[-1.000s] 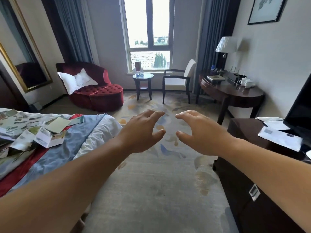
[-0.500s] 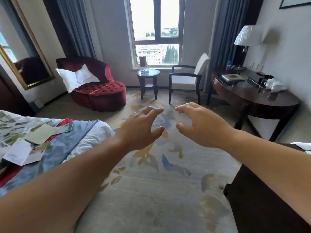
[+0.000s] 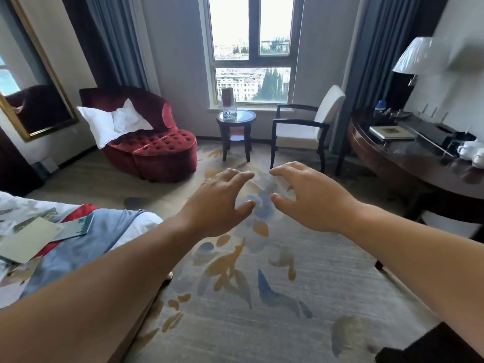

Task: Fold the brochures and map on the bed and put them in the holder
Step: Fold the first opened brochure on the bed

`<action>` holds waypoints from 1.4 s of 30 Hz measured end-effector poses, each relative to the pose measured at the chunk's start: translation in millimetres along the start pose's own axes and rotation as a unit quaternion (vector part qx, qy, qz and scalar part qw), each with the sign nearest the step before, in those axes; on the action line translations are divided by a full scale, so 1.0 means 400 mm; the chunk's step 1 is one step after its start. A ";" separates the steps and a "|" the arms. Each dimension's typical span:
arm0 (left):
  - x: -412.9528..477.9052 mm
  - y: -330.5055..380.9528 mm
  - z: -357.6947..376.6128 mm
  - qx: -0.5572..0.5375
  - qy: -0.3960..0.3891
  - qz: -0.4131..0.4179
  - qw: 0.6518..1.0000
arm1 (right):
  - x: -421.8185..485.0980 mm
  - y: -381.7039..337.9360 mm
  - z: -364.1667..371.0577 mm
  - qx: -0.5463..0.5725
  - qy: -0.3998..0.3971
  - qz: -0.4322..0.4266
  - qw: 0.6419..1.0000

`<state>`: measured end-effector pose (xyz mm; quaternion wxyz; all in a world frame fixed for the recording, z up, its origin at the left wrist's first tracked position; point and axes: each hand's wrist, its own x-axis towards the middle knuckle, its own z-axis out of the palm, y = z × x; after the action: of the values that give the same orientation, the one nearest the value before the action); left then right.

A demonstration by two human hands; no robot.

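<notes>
Both my arms reach forward over the carpet, well clear of the bed. My left hand (image 3: 218, 205) and my right hand (image 3: 310, 199) hover side by side, fingers loosely spread and curved, holding nothing. On the bed (image 3: 110, 226) at the lower left lie a pale green brochure (image 3: 28, 241), a teal one (image 3: 74, 226) and part of a printed map (image 3: 15, 271), mostly cut off by the frame edge. A clear holder (image 3: 228, 102) with a red leaflet stands on the small round table (image 3: 237, 117) under the window.
A red velvet lounge seat (image 3: 154, 150) with white pillows stands at the left wall. A white armchair (image 3: 306, 129) sits beside the round table. A dark curved desk (image 3: 408, 161) with lamp, book and teacups fills the right. A dark cabinet corner (image 3: 434, 347) shows at lower right.
The view has moved forward and turned right toward the window. The bed has slid toward the left edge and the dark cabinet has dropped mostly out of frame. Both hands keep their pose.
</notes>
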<state>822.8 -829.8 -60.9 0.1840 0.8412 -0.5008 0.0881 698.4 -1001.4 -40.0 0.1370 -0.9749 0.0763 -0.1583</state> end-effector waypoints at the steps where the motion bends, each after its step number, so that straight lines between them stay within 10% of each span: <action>1: 0.037 -0.033 0.005 -0.002 -0.003 0.001 1.000 | 0.047 0.009 0.011 0.001 -0.003 -0.001 1.000; 26: 0.922 -0.640 0.190 -0.003 0.033 -0.137 0.990 | 1.151 0.484 0.202 0.031 -0.054 -0.088 0.994; 42: 1.108 -1.258 0.120 0.014 0.061 -0.239 0.969 | 1.827 0.292 0.489 0.047 -0.063 -0.178 0.981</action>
<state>1475.4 -991.2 -68.7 0.2183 0.9319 -0.2719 0.0995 1436.4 -1205.1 -42.2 0.1564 -0.9734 -0.1144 -0.1223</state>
